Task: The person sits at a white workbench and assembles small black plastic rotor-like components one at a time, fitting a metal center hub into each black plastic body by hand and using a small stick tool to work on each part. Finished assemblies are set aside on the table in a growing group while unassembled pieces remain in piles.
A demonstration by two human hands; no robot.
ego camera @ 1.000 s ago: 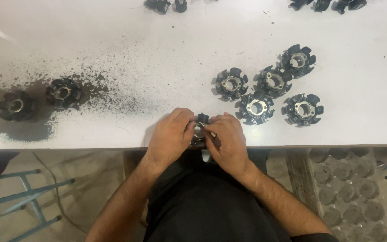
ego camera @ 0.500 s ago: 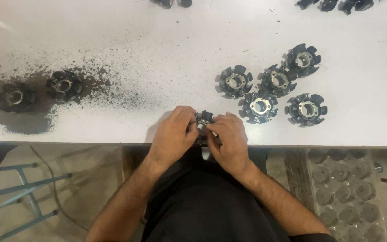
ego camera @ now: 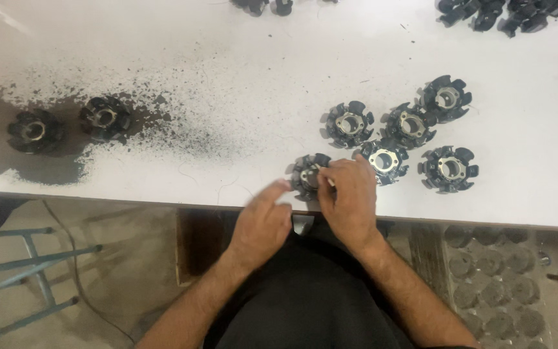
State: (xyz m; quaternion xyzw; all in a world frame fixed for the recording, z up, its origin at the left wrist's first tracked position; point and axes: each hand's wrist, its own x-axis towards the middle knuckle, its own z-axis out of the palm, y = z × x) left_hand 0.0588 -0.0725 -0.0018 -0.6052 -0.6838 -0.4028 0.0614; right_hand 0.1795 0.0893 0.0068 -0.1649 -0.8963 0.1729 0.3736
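One finned black metal hub (ego camera: 307,176) pinched in right-hand fingers (ego camera: 330,183); left hand (ego camera: 263,220) loose, empty.

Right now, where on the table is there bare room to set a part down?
Bare: the table middle, between the black dust and the five-part cluster. Crowded: around that cluster and the far-edge parts.

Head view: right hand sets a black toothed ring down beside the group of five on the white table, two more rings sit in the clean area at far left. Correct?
Not quite. In the head view the two rings at far left sit in dark powder, not a clean area. The rest holds: the right hand is on a black toothed ring beside the group of five on the white table.
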